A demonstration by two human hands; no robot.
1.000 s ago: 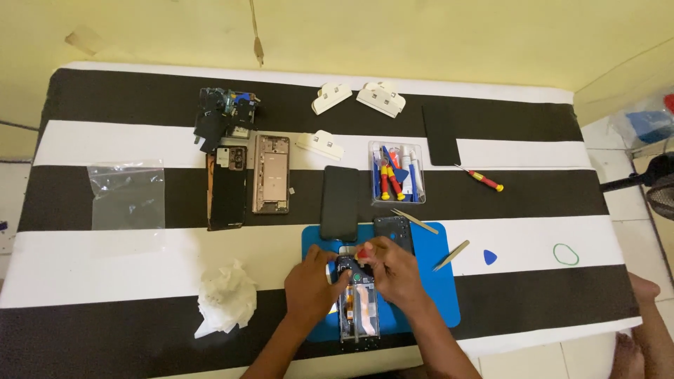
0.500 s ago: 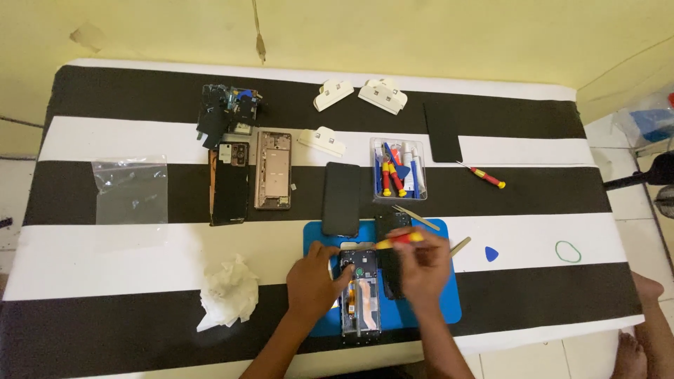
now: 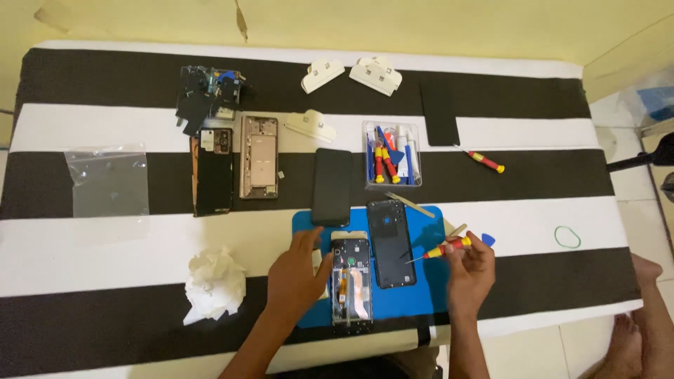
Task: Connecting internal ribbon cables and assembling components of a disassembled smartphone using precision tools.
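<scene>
1. Black and white stripes run across the tabletop cover point(image 3: 105, 126), with a blue work mat point(image 3: 421, 295) at the near edge, six o'clock from the table's middle.
2. Count the handsets: one opened phone point(image 3: 351, 281) with its insides showing on the mat, one dark back cover point(image 3: 390, 242) just beside it at three o'clock, one black slab phone point(image 3: 332, 186) at twelve o'clock overlapping the mat's top edge, and two more stripped bodies, a dark one point(image 3: 213, 172) and a copper-toned frame point(image 3: 260, 156), off at ten o'clock.
3. Screwdrivers loose: two red-and-yellow ones. One screwdriver point(image 3: 439, 250) is in play; a second driver point(image 3: 481, 159) lies well apart at one o'clock.
4. Around it all: one clear tool box point(image 3: 392, 154), three white plastic clips point(image 3: 351, 74), one crumpled tissue point(image 3: 214, 281) at nine o'clock, one clear bag point(image 3: 107, 181), one blue pick point(image 3: 487, 239), one green rubber band point(image 3: 567, 236). A pile of parts point(image 3: 210, 88) sits far at eleven.
5. Left hand point(image 3: 295, 270) lies flat, fingers spread, pressing the opened phone's left edge, gripping nothing.
6. Right hand point(image 3: 470, 270) pinches the screwdriver's handle, tip slanting toward eight o'clock, hovering beside the back cover. Nothing blocks the opened phone.
</scene>
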